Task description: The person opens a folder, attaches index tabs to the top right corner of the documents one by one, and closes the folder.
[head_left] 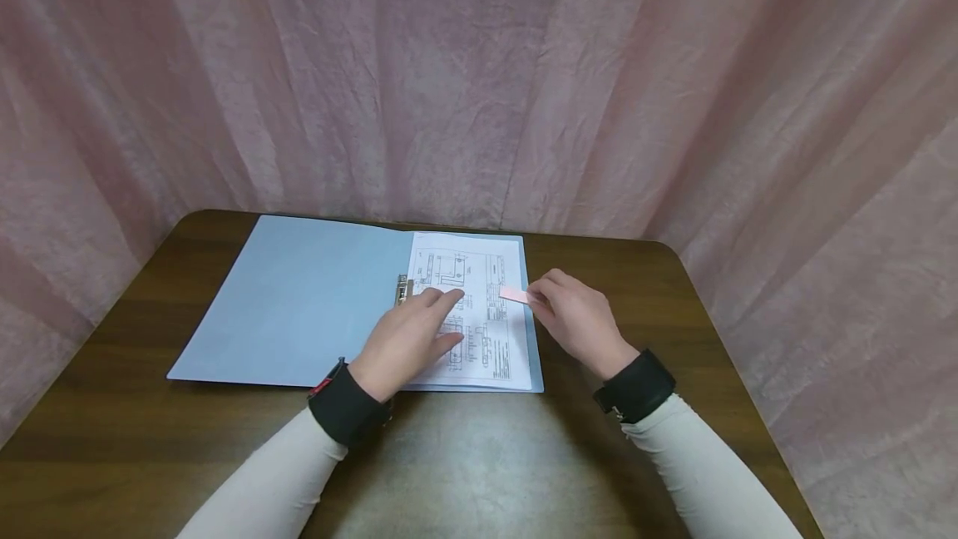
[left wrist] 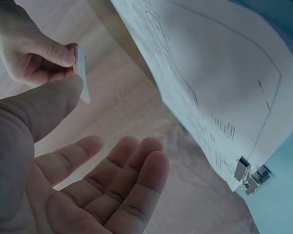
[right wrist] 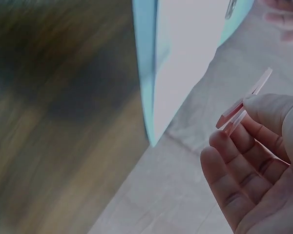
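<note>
White sleeves (head_left: 265, 472) lie nearest. The right hand (head_left: 578, 318) pinches a pink sticky-note pad (head_left: 513, 295) over the technical drawing (head_left: 512, 348) (inside an open blue folder (head_left: 299, 306)); the left hand (head_left: 407, 339) hovers, fingers extended.

A soft pink curtain (head_left: 479, 81) hangs at twelve o'clock, with long folds, and goes round to nine and three. In front is a dark brown wood table (head_left: 644, 298). Its far corners are round, at ten and two. Light makes a shiny patch (head_left: 449, 464) at six.
</note>
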{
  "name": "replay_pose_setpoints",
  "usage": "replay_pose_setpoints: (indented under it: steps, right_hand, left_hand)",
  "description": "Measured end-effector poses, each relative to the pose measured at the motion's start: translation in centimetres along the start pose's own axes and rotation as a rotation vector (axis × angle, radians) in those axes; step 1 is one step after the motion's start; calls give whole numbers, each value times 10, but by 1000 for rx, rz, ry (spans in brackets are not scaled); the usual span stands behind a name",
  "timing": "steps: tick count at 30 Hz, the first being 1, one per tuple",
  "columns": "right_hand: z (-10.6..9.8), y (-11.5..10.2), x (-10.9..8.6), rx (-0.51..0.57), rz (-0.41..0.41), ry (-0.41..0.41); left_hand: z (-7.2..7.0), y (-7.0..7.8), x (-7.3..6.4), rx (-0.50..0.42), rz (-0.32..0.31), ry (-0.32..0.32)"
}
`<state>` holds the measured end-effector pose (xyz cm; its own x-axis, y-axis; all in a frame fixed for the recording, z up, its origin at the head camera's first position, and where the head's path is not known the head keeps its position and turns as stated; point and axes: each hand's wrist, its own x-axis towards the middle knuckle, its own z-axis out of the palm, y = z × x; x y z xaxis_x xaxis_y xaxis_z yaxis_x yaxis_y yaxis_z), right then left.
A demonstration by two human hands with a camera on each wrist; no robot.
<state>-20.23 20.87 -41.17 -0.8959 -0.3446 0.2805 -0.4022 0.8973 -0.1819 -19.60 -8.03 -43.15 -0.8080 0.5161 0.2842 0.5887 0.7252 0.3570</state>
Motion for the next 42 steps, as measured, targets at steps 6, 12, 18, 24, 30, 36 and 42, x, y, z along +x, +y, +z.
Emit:
replay_pose_setpoints:
  steps: [6, 12, 18, 24, 30, 36, 42]
  right_hand:
    - [5, -20, 2, 28, -49, -41]
    - [8, -36, 2, 33, -128, -40]
    - [6, -47, 2, 38, -176, -33]
    - [8, -54, 1, 46, -182, -30]
    - [9, -56, 1, 56, -198, -11]
    - [8, -57, 1, 57, -186, -25]
    - [7, -57, 2, 68, -191, -29]
  left_hand:
    - [2, 1, 1, -40, -14, -1]
    - [2, 1, 3, -75, -20, 3]
    - [3, -1, 3, -118, -10, 22]
    - [2, -1, 3, -143, -1, 46]
    - [2, 0, 3, -143, 2, 63]
    - [1, 1, 4, -143, -13, 51]
    - [0, 1, 5, -156, -29, 44]
